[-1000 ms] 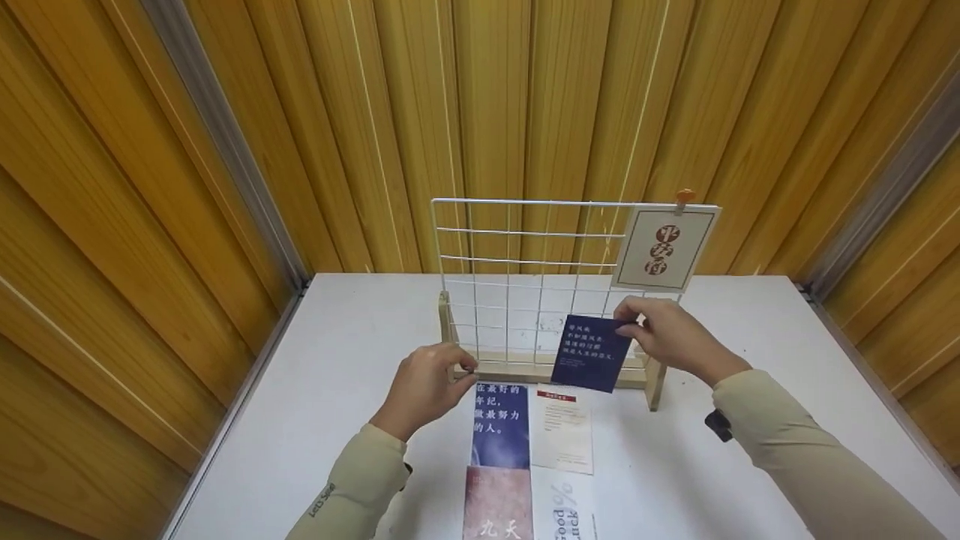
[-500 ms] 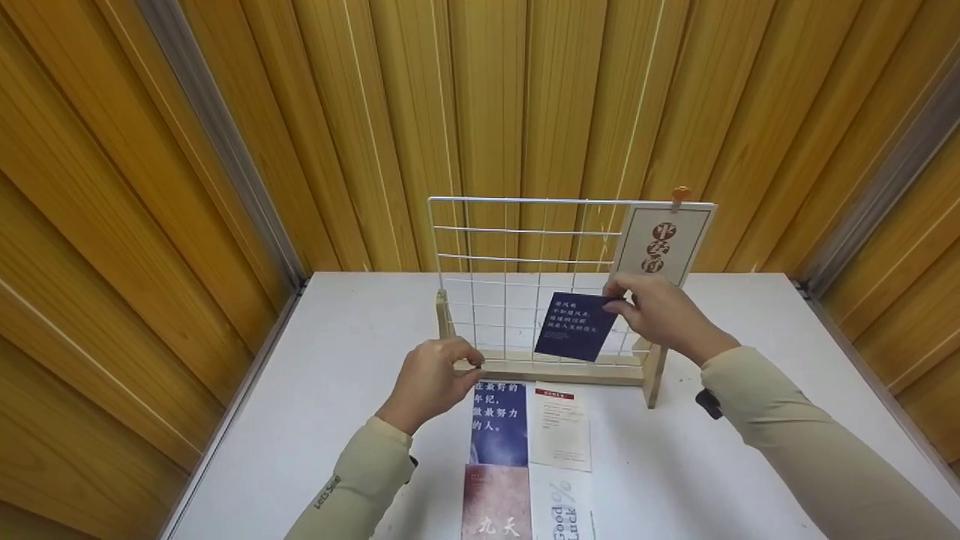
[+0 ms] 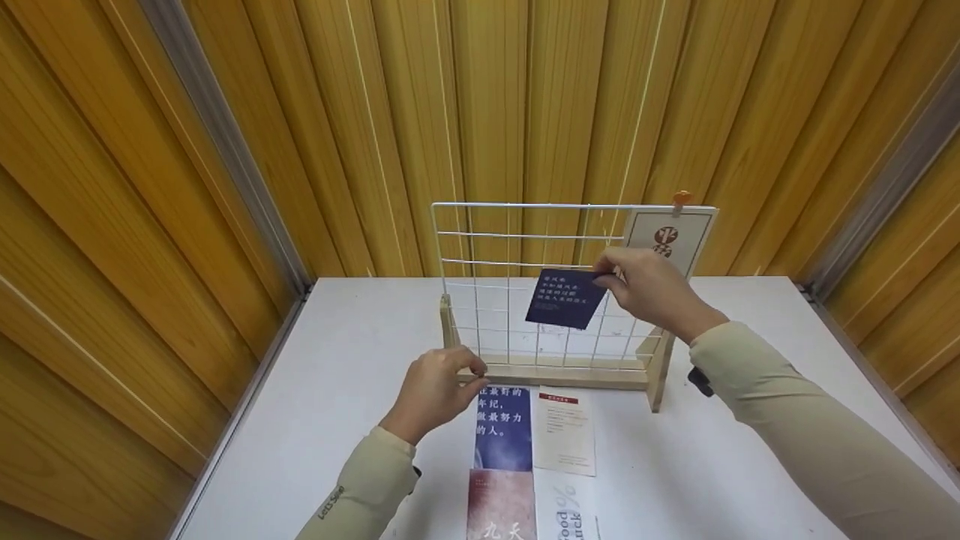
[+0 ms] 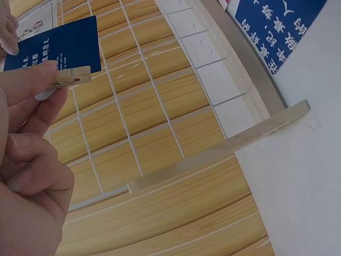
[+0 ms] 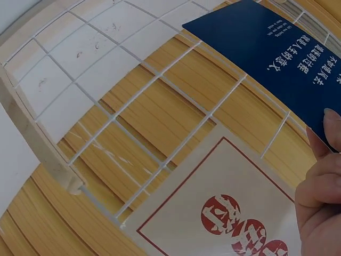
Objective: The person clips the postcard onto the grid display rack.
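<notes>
Blue card [image 3: 565,298] raised higher against wire grid [image 3: 525,247]; right hand [image 3: 649,289] pinches its corner, left hand [image 3: 435,390] pinches wooden clothespin [image 4: 72,78]. Level card along a wire before clipping.

You face a wall of upright honey-coloured wooden slats [image 3: 525,97] that closes in the white table [image 3: 750,450] on three sides. Left of the table, a grey metal strip [image 3: 225,142] runs down the wall to the table's far left corner; a matching strip [image 3: 885,180] meets its far right corner. Even light falls across the tabletop.
</notes>
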Demonstrator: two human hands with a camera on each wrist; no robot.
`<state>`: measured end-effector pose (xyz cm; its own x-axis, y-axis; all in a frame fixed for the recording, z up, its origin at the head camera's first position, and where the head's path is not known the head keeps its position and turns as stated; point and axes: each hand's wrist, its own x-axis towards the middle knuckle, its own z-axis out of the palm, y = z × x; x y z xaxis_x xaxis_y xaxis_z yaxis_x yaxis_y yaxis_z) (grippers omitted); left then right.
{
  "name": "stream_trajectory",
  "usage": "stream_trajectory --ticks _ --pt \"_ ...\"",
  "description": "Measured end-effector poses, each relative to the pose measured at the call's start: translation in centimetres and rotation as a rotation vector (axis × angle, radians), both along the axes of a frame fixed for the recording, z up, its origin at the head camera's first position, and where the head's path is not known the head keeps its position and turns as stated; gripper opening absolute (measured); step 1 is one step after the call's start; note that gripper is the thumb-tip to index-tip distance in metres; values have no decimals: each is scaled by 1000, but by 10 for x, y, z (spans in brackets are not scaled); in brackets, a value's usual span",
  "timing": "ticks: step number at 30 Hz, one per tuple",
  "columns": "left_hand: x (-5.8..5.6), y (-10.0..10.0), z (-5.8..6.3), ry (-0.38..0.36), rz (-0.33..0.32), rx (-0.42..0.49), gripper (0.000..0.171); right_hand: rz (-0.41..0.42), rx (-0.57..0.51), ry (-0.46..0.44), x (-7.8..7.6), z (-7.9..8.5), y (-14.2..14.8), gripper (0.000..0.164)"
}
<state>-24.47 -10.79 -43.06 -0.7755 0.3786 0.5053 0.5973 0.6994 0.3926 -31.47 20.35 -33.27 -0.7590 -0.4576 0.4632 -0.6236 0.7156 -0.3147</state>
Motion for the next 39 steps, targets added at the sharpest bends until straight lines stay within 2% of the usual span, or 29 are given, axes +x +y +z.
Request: stream_trajectory --ticks 6,14,25,34,39 --pt "-2 1 -7 34 -18 -1 10 2 12 44 -5 11 -3 6" --pt "-2 1 -9 4 -17 5 10 -21 25 71 -12 20 -6 8" --pt "0 2 -14 -22 -31 25 11 -66 7 178 -15 24 -8 11" --pt "-2 3 -15 17 -66 43 12 -131 -18 358 -19 25 -11 20" --pt "-2 2 -13 9 -74 48 12 -154 -38 370 -20 27 -14 23"
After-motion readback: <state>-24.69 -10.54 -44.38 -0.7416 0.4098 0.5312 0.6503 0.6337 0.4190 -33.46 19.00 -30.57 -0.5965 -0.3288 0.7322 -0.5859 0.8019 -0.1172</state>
